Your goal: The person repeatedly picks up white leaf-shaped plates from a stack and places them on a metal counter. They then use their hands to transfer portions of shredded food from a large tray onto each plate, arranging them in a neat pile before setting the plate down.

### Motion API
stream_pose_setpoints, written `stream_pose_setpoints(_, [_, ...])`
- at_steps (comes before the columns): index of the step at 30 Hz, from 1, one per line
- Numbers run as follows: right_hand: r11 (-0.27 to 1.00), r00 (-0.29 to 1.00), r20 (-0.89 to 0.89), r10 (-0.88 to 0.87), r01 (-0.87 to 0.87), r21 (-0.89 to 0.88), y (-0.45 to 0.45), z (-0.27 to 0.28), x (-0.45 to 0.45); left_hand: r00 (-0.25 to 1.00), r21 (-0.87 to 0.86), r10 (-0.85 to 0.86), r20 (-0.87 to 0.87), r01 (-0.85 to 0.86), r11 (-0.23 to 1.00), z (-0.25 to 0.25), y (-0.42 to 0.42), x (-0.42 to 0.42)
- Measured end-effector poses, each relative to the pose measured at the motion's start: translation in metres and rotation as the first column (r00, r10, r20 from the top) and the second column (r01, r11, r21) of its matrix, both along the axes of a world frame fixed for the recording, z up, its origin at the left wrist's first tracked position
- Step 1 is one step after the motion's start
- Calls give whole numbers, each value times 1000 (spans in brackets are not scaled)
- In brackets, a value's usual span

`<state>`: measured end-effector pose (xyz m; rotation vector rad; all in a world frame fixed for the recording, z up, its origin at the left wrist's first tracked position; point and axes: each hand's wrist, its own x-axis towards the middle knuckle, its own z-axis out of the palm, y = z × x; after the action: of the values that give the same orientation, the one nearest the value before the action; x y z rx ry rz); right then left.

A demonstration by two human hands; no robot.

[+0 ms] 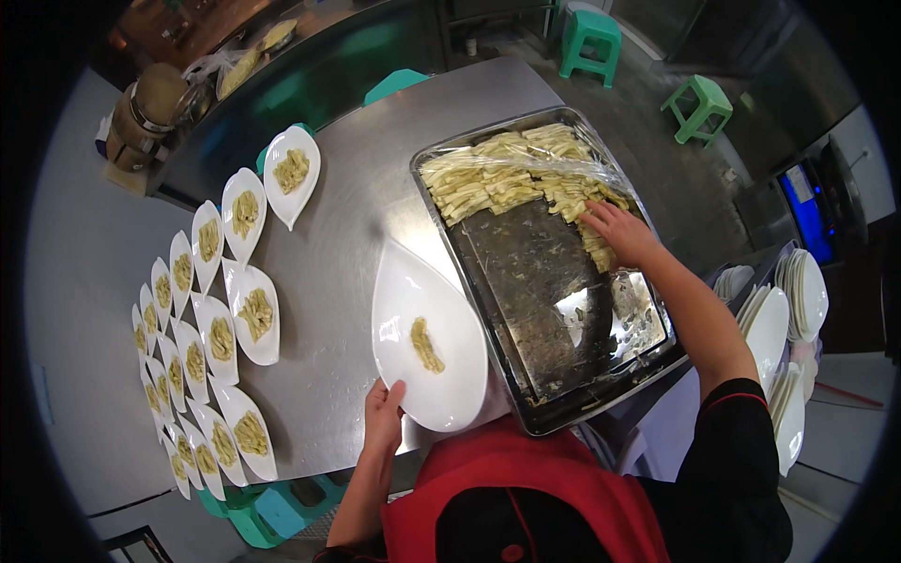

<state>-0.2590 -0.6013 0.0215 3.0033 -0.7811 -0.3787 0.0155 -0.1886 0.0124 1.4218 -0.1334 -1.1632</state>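
Note:
My left hand (383, 415) grips the lower left rim of a white leaf-shaped plate (450, 366), thumb on top. A small pile of pale yellow-green food strips (426, 345) lies in the middle of this plate. My right hand (619, 232) reaches into a dark metal tray (535, 302), its fingers touching the strips there. My right thumb is mostly hidden, so a grip on strips cannot be made out. Rows of similar peeled strips (486, 183) fill the tray's far end, partly under clear plastic film (521, 164).
Several white leaf-shaped plates (267, 345) with strips stand in rows along the left of the steel table (338, 281). Stacked white plates (767, 317) are at my right. Green plastic stools (591, 42) stand on the floor beyond. A wooden barrel (134, 134) sits far left.

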Motion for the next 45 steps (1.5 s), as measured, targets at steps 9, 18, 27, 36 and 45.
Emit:
stream_pose_setpoints(9, [999, 998, -44, -42, 43, 23, -8, -5, 5, 986, -77, -127, -108, 119, 990, 10, -29, -55])
stream_pose_setpoints(18, [992, 994, 2, -110, 110, -55, 6, -15, 0, 957, -92, -274, -97, 266, 960, 4, -42, -79])
stream_pose_setpoints(27, [745, 752, 249, -610, 437, 504, 5, -36, -29, 967, -70, -240, -84, 235, 970, 7, -50, -90])
stream_pose_setpoints(36, [194, 591, 85, -802, 124, 973, 52, 55, -8, 986, -97, -166, -13, 164, 982, -6, -77, -109])
stream_pose_setpoints(45, [623, 827, 137, -545, 290, 726, 163, 50, 57, 996, -162, -83, -37, 76, 984, -12, -92, -121])
